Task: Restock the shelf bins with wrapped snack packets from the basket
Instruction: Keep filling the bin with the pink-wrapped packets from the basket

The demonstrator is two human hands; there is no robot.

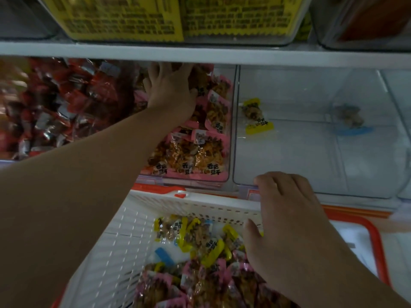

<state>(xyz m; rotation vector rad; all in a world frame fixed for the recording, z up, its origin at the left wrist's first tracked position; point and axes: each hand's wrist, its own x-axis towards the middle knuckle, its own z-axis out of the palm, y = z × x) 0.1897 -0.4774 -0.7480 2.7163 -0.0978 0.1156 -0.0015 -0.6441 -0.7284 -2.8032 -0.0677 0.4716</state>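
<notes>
I have one view only — the head camera, worn high and tilted forward and down, close in against the shelving. It faces the shelf front squarely: the white shelf board (200, 53) runs across the upper frame, with bins above it cut off by the top edge. Far and centre sits the clear bin of pink packets (232, 130); to its right, the nearly bare clear bin (289, 163). Nearest the lens, at the bottom edge, is the white basket (124, 236). Both forearms enter from the lower corners — large, so the camera is very near them. The wide lens bends straight lines at the edges.
</notes>
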